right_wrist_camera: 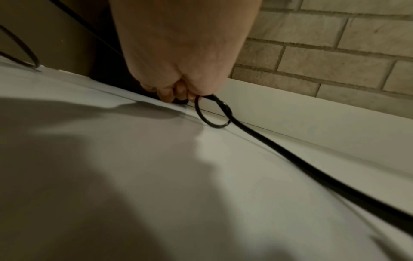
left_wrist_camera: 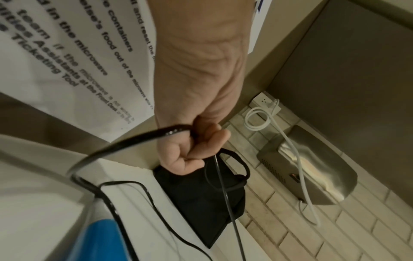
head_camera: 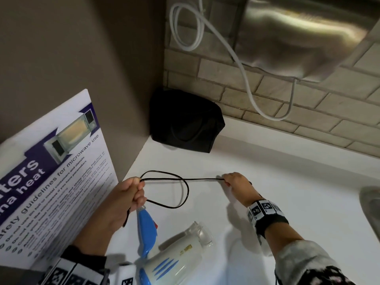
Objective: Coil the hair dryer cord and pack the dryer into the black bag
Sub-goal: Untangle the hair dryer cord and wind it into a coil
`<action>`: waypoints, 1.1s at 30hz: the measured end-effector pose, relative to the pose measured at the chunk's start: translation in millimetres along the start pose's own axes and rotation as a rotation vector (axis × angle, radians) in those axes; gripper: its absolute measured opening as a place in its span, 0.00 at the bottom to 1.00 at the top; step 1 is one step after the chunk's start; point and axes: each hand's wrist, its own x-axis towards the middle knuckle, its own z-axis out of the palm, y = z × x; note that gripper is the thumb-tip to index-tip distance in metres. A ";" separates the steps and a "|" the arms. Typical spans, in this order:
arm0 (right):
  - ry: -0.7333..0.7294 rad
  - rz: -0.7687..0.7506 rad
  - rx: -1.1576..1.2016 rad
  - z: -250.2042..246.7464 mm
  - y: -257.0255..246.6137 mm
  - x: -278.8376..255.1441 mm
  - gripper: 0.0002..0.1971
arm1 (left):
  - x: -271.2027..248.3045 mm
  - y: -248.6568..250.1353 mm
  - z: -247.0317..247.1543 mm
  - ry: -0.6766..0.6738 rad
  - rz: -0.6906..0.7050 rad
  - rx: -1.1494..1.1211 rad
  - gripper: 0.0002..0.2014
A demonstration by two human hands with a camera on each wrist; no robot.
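**Cord stretched between both hands, dryer on counter, bag in far corner**

Nearest: hair dryer [head_camera: 174,262], white body with blue trim, lies on its side on the white counter [head_camera: 298,192], blue folding handle pointing toward the left hand. Left hand [head_camera: 125,200] sits just above the handle tip, fingers curled tight around the black cord [head_camera: 185,194], holding a gathered loop that hangs down to the counter. From that fist one strand runs straight and taut across to the right hand [head_camera: 236,182], which pinches the cord with closed fingertips; the right wrist view shows a small loop at the pinch and the rest trailing over the counter. Microwave safety poster [head_camera: 51,182] leans on the left. Further back, black bag [head_camera: 185,122] stands in the corner against the brick wall [head_camera: 308,112], well apart from the dryer. Above it, steel wall dryer unit [head_camera: 304,36] with a looped white cable [head_camera: 242,68]
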 end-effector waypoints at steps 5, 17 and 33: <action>-0.030 0.131 -0.066 8.1 15.4 2.4 0.15 | 12.5 -18.8 -4.8 0.074 -0.100 0.004 0.18; -0.038 0.461 0.022 0.2 3.8 10.9 0.13 | 12.6 -35.9 1.5 0.191 -0.153 0.244 0.19; -0.026 0.018 -0.401 -60.7 -96.3 -23.7 0.16 | -5.2 -22.6 76.4 -0.078 0.507 1.328 0.27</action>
